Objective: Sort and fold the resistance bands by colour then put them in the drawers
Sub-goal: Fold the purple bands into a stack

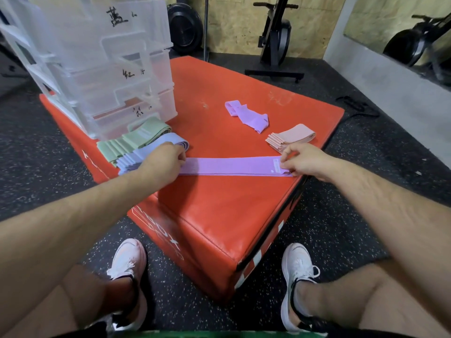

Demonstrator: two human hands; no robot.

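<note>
Seemingly midway, the green stack (133, 140), blue stack (152, 152) and pink stack (289, 139) were left folded on the box (219, 206), outside the drawers (102, 69), while the purple band (229, 166), flat across its near corner, was pinched at both ends by the curled fingers of the left hand (164, 160) and the right hand (303, 159).

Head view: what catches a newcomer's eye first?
The red box fills the middle; a purple band lies stretched flat across it, left hand and right hand pinching its ends. Clear drawers stand at its far left, a green stack and a blue stack before them, a pink stack at right.
</note>
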